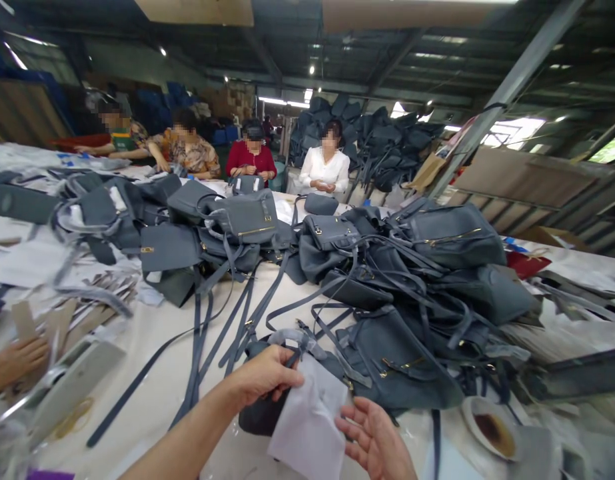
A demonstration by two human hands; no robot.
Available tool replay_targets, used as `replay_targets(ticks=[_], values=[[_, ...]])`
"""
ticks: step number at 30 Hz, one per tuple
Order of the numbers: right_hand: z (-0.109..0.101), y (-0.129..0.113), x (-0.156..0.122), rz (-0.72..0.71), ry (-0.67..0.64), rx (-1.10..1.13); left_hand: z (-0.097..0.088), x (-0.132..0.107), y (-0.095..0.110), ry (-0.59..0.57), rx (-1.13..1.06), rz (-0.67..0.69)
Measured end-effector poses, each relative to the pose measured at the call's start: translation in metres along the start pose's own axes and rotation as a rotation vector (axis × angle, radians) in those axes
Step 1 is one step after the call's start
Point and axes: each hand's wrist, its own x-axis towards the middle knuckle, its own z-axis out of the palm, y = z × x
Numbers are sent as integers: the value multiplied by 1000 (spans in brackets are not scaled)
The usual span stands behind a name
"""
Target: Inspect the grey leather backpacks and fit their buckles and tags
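Observation:
My left hand [270, 377] is closed in a pinch on a thin dark strap beside the upper left corner of a white sheet [310, 420]. The sheet hangs creased over a dark grey bag [260, 417], hiding part of it. A plastic-wrapped handle [294, 337] arches just behind my left fingers. My right hand [374, 433] is at the sheet's right edge, palm turned inward and fingers apart and slightly bent; its fingertips touch or nearly touch the sheet. Close behind lies another dark grey bag [392, 360] with gold-coloured fittings.
Many dark grey bags [447, 233] with long trailing straps [194, 353] cover the table [152, 340]. A bowl of brown matter [492, 427] stands at right. Another person's hand [24, 363] is at far left near cardboard strips [62, 327]. Several people sit across the table.

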Motion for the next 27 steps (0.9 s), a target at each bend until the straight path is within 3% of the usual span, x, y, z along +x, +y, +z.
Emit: replay_targets(ticks=[3, 7, 11, 13, 18, 21, 24, 27], values=[[4, -6, 2, 162, -32, 94, -2, 0, -3, -15, -40, 6], [-14, -1, 8, 329, -67, 121, -4, 0, -6, -34, -76, 12], [-19, 11, 6, 459, -262, 73, -5, 1, -8, -58, -93, 9], [-7, 13, 3, 442, -311, 80, -4, 1, -6, -61, -97, 7], [32, 7, 5, 314, -289, 75, -4, -9, 0, -47, -87, 36], [33, 9, 12, 256, -259, -84, -11, -20, 0, 6, -12, 31], [25, 15, 15, 90, -226, -278, -15, -27, 0, 100, 70, 60], [26, 19, 13, 18, -269, -276, -8, -27, 3, 177, 76, 108]])
